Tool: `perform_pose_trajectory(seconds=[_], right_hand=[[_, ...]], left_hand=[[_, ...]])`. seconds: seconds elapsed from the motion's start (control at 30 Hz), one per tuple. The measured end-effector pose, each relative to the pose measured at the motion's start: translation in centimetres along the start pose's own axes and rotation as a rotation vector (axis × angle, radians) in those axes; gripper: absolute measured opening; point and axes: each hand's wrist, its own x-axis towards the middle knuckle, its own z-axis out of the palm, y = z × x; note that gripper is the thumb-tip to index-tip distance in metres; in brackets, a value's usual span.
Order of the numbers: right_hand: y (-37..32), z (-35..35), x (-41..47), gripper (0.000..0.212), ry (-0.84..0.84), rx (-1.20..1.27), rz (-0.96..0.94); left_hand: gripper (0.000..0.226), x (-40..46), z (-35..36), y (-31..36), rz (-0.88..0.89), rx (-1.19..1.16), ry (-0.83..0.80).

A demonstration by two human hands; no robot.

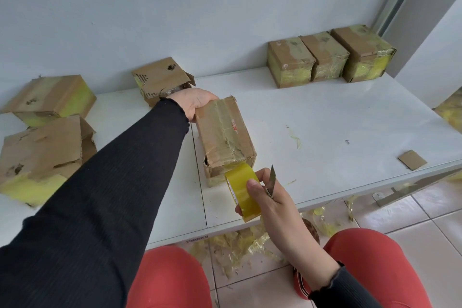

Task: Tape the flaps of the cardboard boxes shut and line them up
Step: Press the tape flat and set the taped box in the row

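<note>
A worn cardboard box point(225, 132) lies lengthwise in the middle of the white table point(337, 117). My left hand point(197, 105) grips its far end. At the box's near end my right hand point(270, 195) holds a roll of yellow tape point(243, 191), whose strip sticks to the box's near face, together with a small knife blade point(271, 179) that points up. Three taped boxes point(325, 55) stand side by side at the back right against the wall.
Three loose boxes with torn flaps lie at the left: box point(50, 97), box point(42, 155) and box point(162, 77). A cardboard scrap point(412, 159) sits near the table's right front edge. Tape scraps litter the tiled floor point(250, 250) below.
</note>
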Motion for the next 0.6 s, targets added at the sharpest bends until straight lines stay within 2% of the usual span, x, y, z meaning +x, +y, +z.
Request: perform_pose_trajectory(seconds=[0.17, 0.27, 0.4, 0.5, 0.6], right_hand=[[0.3, 0.0, 0.1, 0.018, -0.013, 0.016, -0.011], [0.3, 0.0, -0.1, 0.018, -0.031, 0.014, -0.011], [0.3, -0.1, -0.3, 0.016, -0.057, 0.027, -0.023], [0.3, -0.2, -0.2, 0.015, -0.091, 0.053, -0.018], [0.2, -0.3, -0.3, 0.017, -0.11, 0.104, -0.013]], left_hand=[[0.033, 0.1, 0.0, -0.2, 0.092, 0.068, 0.026], [0.029, -0.1, -0.1, -1.0, 0.176, 0.062, 0.089], [0.029, -0.9, -1.3, -4.8, 0.28, -0.174, -0.078], [0.064, -1.1, -1.5, -7.9, 0.345, -0.232, -0.171], [0.071, -1.4, -0.8, -9.3, 0.388, -0.291, -0.212]])
